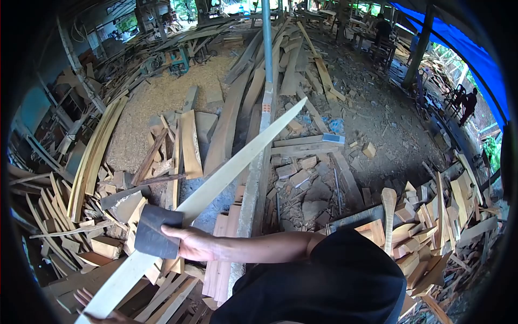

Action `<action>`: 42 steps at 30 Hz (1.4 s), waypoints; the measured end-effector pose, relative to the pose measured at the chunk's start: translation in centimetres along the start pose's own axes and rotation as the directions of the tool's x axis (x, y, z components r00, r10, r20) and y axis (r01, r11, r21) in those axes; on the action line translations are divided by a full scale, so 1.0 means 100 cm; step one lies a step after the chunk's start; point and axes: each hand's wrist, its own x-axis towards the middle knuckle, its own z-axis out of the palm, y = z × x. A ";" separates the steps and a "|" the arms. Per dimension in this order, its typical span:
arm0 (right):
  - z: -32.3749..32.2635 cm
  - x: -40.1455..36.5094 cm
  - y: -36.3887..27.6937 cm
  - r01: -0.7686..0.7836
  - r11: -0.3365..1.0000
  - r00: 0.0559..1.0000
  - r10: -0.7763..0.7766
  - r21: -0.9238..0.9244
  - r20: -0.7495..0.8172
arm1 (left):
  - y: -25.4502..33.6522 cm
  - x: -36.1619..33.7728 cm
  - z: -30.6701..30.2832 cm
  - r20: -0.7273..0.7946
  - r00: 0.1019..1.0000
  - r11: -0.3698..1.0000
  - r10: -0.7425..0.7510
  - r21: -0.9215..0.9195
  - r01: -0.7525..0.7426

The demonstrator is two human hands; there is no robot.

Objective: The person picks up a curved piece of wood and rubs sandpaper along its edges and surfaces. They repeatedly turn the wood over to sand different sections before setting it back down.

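A long pale wooden strip runs diagonally across the view, narrowing to a point at its far upper end. My right hand reaches in from the right, its thumb pressed on a dark grey sheet that lies across the strip; its other fingers are mostly hidden. What the sheet is made of is hard to tell. At the bottom left edge, my left hand holds the lower end of the strip from beneath, fingertips showing on its left side.
A narrow concrete ledge with a blue post runs down the middle. Piles of wood offcuts lie left, and more shaped pieces at right. Long planks stretch ahead. A person is far off right.
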 end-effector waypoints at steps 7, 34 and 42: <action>0.016 0.011 0.029 -0.098 0.984 0.995 0.101 -0.152 0.017 | -0.001 0.064 -0.099 0.169 0.984 0.909 0.052 -0.416 0.023; -0.020 0.032 -0.043 0.099 0.909 0.993 -0.113 -0.404 -0.012 | -0.044 0.001 -0.082 0.378 0.922 0.791 0.081 -0.588 0.171; -0.041 0.029 -0.117 0.139 0.894 0.964 -0.221 -0.427 -0.148 | -0.072 -0.075 0.023 0.138 0.990 0.866 -0.041 -0.489 0.105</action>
